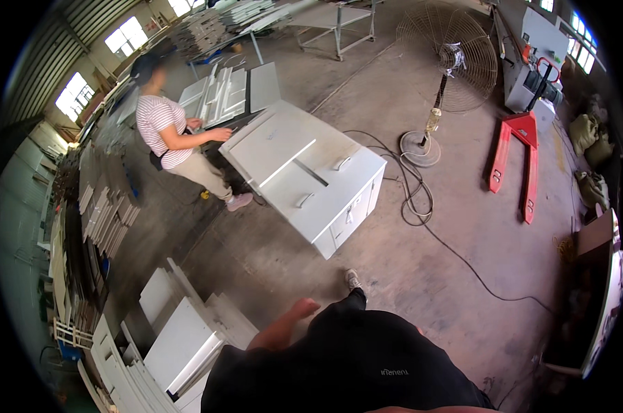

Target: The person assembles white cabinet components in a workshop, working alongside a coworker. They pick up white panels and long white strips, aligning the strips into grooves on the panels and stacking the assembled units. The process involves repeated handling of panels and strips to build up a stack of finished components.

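My left hand (303, 308) hangs beside my black shirt at the lower middle, near a stack of white panels (178, 347) but apart from it. Its fingers are too small and smeared to read, and I see nothing held in it. My right hand does not show. Ahead of me is a large white cabinet (349, 206) with two handles on its broad upper face and small doors at its near end. A white strip (288, 162) lies across that face. A co-worker (163, 120) in a striped shirt stands at its far left, one hand at its edge.
A standing fan (449, 58) with a round base is beyond the cabinet. A black cable (473, 272) trails over the floor to the right. A red pallet jack (514, 148) stands at the right. More boards (111, 217) are piled at the left.
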A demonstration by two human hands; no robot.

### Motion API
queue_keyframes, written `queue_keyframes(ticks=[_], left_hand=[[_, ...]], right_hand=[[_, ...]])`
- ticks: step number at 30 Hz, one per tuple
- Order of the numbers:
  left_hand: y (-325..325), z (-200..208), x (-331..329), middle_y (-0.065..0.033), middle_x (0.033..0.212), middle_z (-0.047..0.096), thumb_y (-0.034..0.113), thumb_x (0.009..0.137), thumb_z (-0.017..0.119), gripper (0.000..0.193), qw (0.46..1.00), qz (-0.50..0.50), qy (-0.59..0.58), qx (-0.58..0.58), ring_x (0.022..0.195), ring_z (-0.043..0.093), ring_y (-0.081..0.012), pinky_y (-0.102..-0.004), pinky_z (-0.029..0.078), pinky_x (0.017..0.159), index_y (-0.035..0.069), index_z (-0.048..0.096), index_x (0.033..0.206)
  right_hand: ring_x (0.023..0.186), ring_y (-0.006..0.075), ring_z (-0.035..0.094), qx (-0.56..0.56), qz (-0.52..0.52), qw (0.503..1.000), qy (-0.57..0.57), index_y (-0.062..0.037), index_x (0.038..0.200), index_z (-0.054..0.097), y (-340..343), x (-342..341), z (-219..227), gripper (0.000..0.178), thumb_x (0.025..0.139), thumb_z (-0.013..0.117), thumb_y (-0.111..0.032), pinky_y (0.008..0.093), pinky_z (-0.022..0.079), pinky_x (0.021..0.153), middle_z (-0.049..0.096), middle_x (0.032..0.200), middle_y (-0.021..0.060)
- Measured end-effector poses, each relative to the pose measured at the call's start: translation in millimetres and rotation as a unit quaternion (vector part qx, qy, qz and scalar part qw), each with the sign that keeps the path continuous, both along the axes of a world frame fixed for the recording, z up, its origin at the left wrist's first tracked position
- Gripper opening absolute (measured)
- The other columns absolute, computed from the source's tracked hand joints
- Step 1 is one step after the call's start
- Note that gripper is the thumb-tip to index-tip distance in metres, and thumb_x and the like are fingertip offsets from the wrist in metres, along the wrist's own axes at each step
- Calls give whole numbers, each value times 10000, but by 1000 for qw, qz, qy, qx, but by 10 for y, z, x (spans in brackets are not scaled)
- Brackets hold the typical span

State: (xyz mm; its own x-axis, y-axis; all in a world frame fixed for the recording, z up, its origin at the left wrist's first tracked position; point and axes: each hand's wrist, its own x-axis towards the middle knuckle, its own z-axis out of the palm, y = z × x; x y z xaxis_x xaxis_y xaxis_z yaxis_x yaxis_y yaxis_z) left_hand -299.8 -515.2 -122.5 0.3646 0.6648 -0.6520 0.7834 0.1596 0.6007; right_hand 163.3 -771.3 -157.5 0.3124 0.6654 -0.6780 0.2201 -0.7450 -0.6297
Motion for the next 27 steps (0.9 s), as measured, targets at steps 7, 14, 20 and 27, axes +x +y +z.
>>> queue_keyframes(ticks=[7,14,20,27], left_hand=[[1036,-312,856,-98,740,700,268,797,584,223,997,1,-72,-23,726,678,-234,-369,522,705,83,707,780],[2051,-200,1408,-86,792,710,223,789,638,192,997,1,-66,31,732,670,-199,-341,517,665,95,720,906],[2569,77,1451,-150,884,693,249,802,582,200,987,153,-45,30,823,672,-306,-401,519,725,109,710,868],[2617,-549,1372,-136,894,704,273,818,583,224,952,302,-28,52,862,671,-321,-403,529,769,120,684,948]], right_hand=[[952,200,691,13,150,984,-101,-111,1054,728,155,992,-23,277,871,633,-295,338,517,818,726,968,116],[855,210,704,226,110,951,-182,-113,1026,733,1245,1637,494,252,859,624,-267,335,537,773,723,926,97],[768,190,701,-38,116,978,-167,-86,887,755,3143,1408,1555,288,827,636,-341,329,545,731,733,866,78],[620,131,662,-76,188,974,-103,-136,867,743,4946,2253,952,224,832,668,-344,299,526,598,713,720,4]])
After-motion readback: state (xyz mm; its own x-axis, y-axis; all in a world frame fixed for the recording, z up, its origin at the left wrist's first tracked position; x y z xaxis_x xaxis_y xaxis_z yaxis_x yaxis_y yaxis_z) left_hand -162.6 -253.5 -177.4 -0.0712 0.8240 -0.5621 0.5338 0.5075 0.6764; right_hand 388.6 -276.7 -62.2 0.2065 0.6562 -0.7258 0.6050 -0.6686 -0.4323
